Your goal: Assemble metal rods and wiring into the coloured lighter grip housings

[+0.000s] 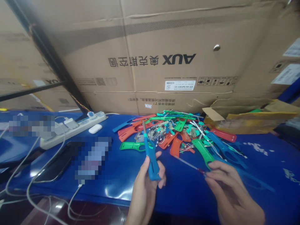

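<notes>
L hand [146, 184] clamped on blue plastic handle [153, 157], nr side of parts pile [167, 140]; handle has dark lengthwise slot [152, 167], teal bit [145, 136] up top, thin metal tube [144, 126] pointing twd pile. R hand [231, 187] pinched on thin rod [188, 163], dk red nr fingers, at pile's nr-right side.

Looks like a small workshop, hand-assembly corner in a storage area. Evidence: blue-topped bench [185, 193] under both hands; left hand [142, 187] grips a blue plastic casing [152, 162], right hand [231, 187] pinches a thin rod [187, 164]. Just beyond the hands: loose heap of coloured casings [167, 140], metal tubes and wired bits. Behind that, big AUX carton [150, 37], printing upside down. Open cardboard box [246, 123] beyond right hand. Left of left hand: power strip [79, 126], with dark rack post [47, 54] behind.
</notes>
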The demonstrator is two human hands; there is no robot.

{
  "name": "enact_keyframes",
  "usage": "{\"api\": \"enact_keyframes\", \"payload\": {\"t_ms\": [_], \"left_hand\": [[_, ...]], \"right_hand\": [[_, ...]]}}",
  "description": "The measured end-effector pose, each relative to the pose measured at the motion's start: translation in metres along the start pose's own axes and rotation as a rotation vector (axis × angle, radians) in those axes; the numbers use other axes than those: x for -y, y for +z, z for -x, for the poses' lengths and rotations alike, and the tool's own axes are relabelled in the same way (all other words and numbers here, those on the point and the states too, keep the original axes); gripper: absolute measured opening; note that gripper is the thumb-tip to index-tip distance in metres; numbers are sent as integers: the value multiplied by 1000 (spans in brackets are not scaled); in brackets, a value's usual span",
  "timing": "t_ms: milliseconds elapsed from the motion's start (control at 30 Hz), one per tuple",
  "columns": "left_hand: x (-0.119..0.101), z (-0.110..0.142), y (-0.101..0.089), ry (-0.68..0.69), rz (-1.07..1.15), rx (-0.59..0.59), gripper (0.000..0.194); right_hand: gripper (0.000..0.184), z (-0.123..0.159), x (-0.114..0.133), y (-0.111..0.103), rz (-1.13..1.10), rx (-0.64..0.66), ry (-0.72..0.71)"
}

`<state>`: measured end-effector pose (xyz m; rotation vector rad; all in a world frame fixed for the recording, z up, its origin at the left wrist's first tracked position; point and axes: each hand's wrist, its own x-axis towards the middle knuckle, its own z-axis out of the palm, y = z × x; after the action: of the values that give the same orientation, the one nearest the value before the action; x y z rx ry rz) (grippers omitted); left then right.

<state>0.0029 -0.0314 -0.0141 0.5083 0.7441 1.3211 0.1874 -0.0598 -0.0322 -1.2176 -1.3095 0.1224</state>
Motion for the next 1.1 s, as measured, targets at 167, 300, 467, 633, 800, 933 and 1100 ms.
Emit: {"api": "enact_keyframes", "payload": {"t_ms": [167, 300, 467, 633, 800, 933, 1100], "left_hand": [[1, 1, 3, 4, -36, -17, 50], [4, 2, 5, 16, -79, -37, 50], [9, 0, 3, 36, -178, -56, 52], [13, -3, 0, 53, -222, -76, 56], [13, -2, 0, 52, -244, -73, 58], [12, -2, 2, 53, -268, -83, 59], [12, -2, 3, 65, -304, -86, 62]], "right_hand": [[11, 10, 11, 24, -457, -248, 332], [12, 13, 12, 28, -592, -228, 363], [7, 18, 9, 24, -630, -95, 337], [6, 21, 7, 24, -670, -57, 331], [5, 20, 8, 24, -650, -62, 316], [7, 20, 9, 24, -603, -53, 322], [10, 22, 19, 26, -543, -49, 356]]}}
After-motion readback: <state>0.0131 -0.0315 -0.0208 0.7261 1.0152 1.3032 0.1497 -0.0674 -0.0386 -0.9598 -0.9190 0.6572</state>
